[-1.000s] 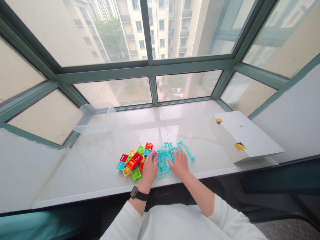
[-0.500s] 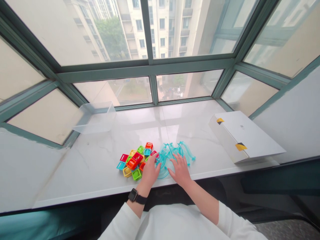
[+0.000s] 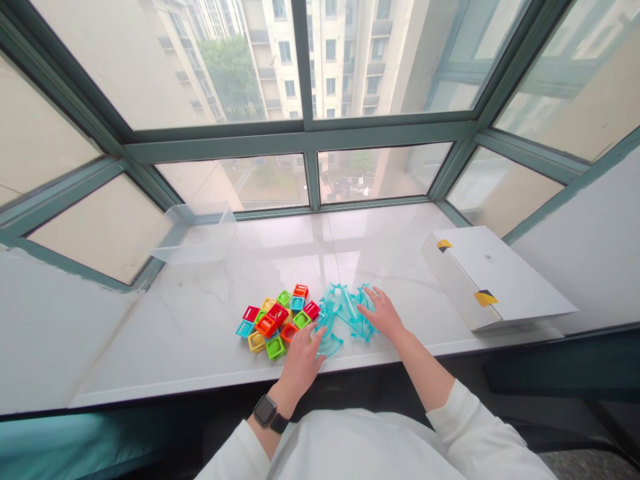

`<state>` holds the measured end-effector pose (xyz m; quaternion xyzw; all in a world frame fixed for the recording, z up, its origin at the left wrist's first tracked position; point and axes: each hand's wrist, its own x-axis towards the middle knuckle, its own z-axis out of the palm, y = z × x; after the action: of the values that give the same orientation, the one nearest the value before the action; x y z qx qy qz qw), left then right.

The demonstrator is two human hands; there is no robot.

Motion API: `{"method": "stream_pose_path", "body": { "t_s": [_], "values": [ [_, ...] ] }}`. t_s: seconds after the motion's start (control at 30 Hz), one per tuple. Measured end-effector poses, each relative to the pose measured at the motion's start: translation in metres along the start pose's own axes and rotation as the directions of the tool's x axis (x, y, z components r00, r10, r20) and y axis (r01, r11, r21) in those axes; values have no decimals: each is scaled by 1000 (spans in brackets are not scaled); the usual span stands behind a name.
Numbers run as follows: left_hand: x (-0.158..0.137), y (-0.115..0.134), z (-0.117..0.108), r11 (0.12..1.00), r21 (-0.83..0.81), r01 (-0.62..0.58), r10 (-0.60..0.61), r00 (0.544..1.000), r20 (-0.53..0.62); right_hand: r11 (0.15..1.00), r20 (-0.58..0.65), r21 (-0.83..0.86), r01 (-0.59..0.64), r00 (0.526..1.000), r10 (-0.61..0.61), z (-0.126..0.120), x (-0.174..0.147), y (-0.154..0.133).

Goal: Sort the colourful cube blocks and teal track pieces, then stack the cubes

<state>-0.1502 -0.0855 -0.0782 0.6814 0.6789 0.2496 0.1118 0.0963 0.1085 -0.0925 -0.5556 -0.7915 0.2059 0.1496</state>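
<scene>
On the white marble sill lies a heap of clear turquoise plastic pieces (image 3: 345, 308), some curved and some straight. My right hand (image 3: 384, 315) is at the heap's right side, fingers apart, its fingertips by the outer pieces. Between that heap and a pile of red, yellow, green, orange and blue square blocks (image 3: 273, 321) is my left hand (image 3: 303, 357). Its fingers are spread near a curved turquoise piece (image 3: 331, 345); whether they touch it I cannot tell. Neither hand appears to hold anything. A black watch is on my left wrist.
At the back left stands a clear plastic bin (image 3: 200, 248). A white box (image 3: 500, 280) with yellow-and-black tape tabs sits on the right. Green-framed windows (image 3: 300, 143) enclose the sill (image 3: 200, 347), whose front edge runs just before me.
My right hand has moved right and slightly away from me, to the outer side of the turquoise heap. My left hand has come back a little toward me. Some turquoise pieces lie closer together.
</scene>
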Motion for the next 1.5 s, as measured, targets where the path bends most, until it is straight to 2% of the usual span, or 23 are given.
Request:
{"method": "stream_pose_path", "body": {
  "t_s": [0.1, 0.27, 0.53, 0.7, 0.83, 1.03, 1.27, 1.5],
  "values": [
    [1, -1, 13, 1000, -7, 9, -9, 1000, 22, 998, 56, 2, 57, 997, -57, 11, 3, -6],
    [6, 1, 22, 999, 44, -13, 13, 1000, 4, 988, 36, -5, 156, 987, -156, 29, -2, -25],
    [-4, 6, 4, 994, 85, -61, 71, 991, -112, 986, -50, -50, 159, 986, -162, 43, -6, -37],
    [8, 11, 8, 984, 140, -111, 124, 988, -89, 985, -105, -16, 170, 980, -170, 42, -8, -40],
    [16, 9, 16, 977, 191, -94, 105, 993, -47, 984, -85, -48, 174, 980, -177, 40, -11, -52],
    [16, -1, 16, 970, 237, -57, 68, 997, -38, 980, -89, -37, 193, 977, -196, 44, -7, -66],
    [12, -25, 11, 958, 278, -67, 91, 993, -75, 967, -126, -19, 252, 959, -253, 62, -1, -78],
    [1, -51, -10, 945, 323, -59, 82, 995, -60, 958, -136, -12, 287, 949, -286, 80, -2, -105]
  ]
}}
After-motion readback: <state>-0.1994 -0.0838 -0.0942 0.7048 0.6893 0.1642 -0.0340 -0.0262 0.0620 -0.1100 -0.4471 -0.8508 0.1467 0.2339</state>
